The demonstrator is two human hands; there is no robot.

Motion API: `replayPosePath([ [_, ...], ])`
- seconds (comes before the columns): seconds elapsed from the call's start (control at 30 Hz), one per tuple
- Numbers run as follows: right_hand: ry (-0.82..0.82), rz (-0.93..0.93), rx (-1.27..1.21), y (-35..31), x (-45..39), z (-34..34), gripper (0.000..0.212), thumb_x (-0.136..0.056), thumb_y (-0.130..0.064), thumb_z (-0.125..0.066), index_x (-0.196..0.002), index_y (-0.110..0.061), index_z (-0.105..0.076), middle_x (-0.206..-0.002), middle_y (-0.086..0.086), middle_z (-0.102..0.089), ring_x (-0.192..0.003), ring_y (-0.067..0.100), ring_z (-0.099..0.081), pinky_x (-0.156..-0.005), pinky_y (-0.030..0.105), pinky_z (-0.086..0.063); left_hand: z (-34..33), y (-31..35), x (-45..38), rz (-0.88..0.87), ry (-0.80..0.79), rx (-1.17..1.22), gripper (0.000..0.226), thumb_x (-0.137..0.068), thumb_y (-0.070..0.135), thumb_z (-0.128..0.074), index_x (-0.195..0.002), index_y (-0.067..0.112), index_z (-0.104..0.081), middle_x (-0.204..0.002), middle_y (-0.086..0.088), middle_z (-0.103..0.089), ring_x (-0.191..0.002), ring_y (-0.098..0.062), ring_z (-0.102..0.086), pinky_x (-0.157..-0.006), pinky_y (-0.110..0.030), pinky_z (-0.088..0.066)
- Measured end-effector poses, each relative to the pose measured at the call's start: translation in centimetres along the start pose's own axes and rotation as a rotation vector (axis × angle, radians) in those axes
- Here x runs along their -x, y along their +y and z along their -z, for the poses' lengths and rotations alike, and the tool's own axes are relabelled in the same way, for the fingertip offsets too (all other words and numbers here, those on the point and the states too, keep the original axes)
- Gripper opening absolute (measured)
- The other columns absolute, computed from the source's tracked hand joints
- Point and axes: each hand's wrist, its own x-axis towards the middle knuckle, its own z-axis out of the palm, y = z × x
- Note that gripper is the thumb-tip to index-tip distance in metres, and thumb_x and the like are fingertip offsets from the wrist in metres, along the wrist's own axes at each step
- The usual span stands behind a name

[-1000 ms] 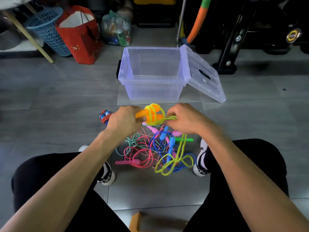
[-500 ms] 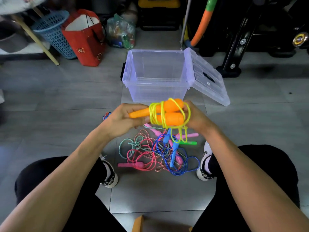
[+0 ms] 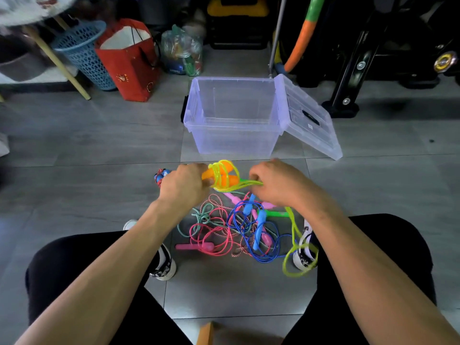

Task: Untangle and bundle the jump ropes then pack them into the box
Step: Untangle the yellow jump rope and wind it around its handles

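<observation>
Orange handles [image 3: 222, 176], two of them side by side, sit clamped in the left hand [image 3: 184, 184], whose fingers curl round their near ends. Several turns of yellow-green cord [image 3: 225, 181] already cross the handles just right of that hand. The right hand [image 3: 273, 183] pinches a few strands of the same cord drawn out taut from the handles; the rest trails below and behind that hand and ends in a slack loop [image 3: 296, 265] on the floor beside the right shoe [image 3: 304, 255].

Below both hands, between the feet, lies the tangle still to be sorted: a blue rope [image 3: 254, 232], a pink rope [image 3: 206, 241], a teal twisted rope [image 3: 202, 215] and a green handle [image 3: 275, 214]. Just left of the left hand a small bundled rope [image 3: 161, 176] rests on the floor. Ahead of both hands stands the clear box [image 3: 234, 143], holding nothing, its lid [image 3: 308, 118] leaning open to the right.

By my reading, the step in hand is winding the yellow-green cord around its own handles. The next move calls for the right hand to carry the remaining slack round again, keeping tension so the coils do not slip, then tuck the tail and reach forward to drop the bundle in the box.
</observation>
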Motion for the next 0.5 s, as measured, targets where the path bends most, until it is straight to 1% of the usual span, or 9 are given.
replayPosePath([
  [0.07,0.067,0.022,-0.099,0.7,0.0,0.9,0.012,-0.088,-0.031,-0.061,-0.086,-0.02,-0.067,-0.088,0.005,-0.067,-0.086,0.024,-0.059,-0.068,0.033,-0.044,0.4,-0.6,-0.4,-0.111,-0.072,-0.025,0.016,-0.091,0.034,-0.059,-0.104,0.027,-0.063,-0.102,-0.004,-0.068,-0.096,-0.032,-0.063,-0.075,-0.035,-0.048],
  [0.13,0.093,0.054,-0.28,1.3,-0.1,1.5,0.011,-0.087,-0.031,-0.067,-0.085,-0.02,-0.071,-0.079,0.0,-0.068,-0.075,0.017,-0.059,-0.067,0.032,-0.046,0.6,-1.3,-0.6,-0.3,-0.189,0.101,0.015,-0.089,0.029,-0.064,-0.103,0.033,-0.066,-0.094,0.007,-0.07,-0.091,-0.022,-0.065,-0.076,-0.034,-0.052],
  [0.2,0.128,0.064,-0.448,1.7,-0.3,1.7,0.01,-0.084,-0.028,-0.073,-0.085,-0.018,-0.074,-0.073,-0.002,-0.069,-0.064,0.009,-0.054,-0.062,0.024,-0.043,0.7,-1.6,-0.7,-0.421,-0.31,0.29,0.016,-0.087,0.022,-0.07,-0.1,0.031,-0.069,-0.088,0.009,-0.071,-0.083,-0.014,-0.065,-0.075,-0.034,-0.054],
  [0.27,0.19,0.035,-0.593,2.2,-1.0,1.3,0.012,-0.08,-0.026,-0.078,-0.083,-0.014,-0.074,-0.069,-0.002,-0.068,-0.058,0.003,-0.049,-0.056,0.017,-0.038,1.3,-1.2,-0.3,-0.442,-0.382,0.488,0.014,-0.086,0.012,-0.072,-0.097,0.02,-0.072,-0.08,0.003,-0.071,-0.073,-0.008,-0.061,-0.071,-0.029,-0.053],
  [0.3,0.197,0.019,-0.655,2.5,-1.4,1.0,0.015,-0.078,-0.026,-0.079,-0.083,-0.012,-0.074,-0.069,0.0,-0.068,-0.058,0.002,-0.05,-0.057,0.017,-0.039,1.8,-1.0,0.0,-0.439,-0.405,0.584,0.012,-0.086,0.006,-0.071,-0.094,0.015,-0.072,-0.074,0.003,-0.069,-0.067,-0.004,-0.056,-0.067,-0.024,-0.05],
  [0.37,0.145,-0.008,-0.764,3.1,-1.9,0.3,0.018,-0.081,-0.026,-0.078,-0.084,-0.009,-0.074,-0.074,0.01,-0.07,-0.064,0.006,-0.055,-0.063,0.023,-0.044,2.8,-0.6,0.6,-0.421,-0.425,0.775,0.014,-0.087,-0.005,-0.066,-0.092,0.008,-0.069,-0.06,0.014,-0.062,-0.056,0.006,-0.05,-0.059,-0.009,-0.043],
  [0.4,0.1,-0.004,-0.829,3.3,-1.9,-0.1,0.013,-0.084,-0.021,-0.075,-0.082,-0.008,-0.074,-0.074,0.015,-0.07,-0.066,0.007,-0.056,-0.065,0.026,-0.046,3.2,-0.4,0.8,-0.405,-0.418,0.855,0.018,-0.088,-0.007,-0.063,-0.097,0.007,-0.067,-0.057,0.017,-0.061,-0.053,0.007,-0.05,-0.056,-0.006,-0.04],
  [0.43,0.066,0.018,-0.887,3.3,-1.9,-0.6,0.009,-0.085,-0.01,-0.071,-0.076,-0.008,-0.072,-0.069,0.014,-0.068,-0.065,0.004,-0.056,-0.065,0.026,-0.047,3.4,-0.4,1.0,-0.384,-0.4,0.918,0.019,-0.088,-0.007,-0.061,-0.102,0.006,-0.065,-0.057,0.017,-0.062,-0.052,0.007,-0.05,-0.055,-0.006,-0.04],
  [0.5,0.049,-0.007,-0.895,2.7,-1.9,-1.8,0.029,-0.088,0.005,-0.058,-0.068,-0.015,-0.063,-0.057,-0.002,-0.061,-0.053,-0.003,-0.052,-0.059,0.02,-0.047,3.6,-0.1,1.3,-0.335,-0.343,1.008,0.012,-0.091,-0.001,-0.06,-0.1,0.004,-0.066,-0.068,0.01,-0.067,-0.055,0.002,-0.053,-0.054,-0.011,-0.044],
])
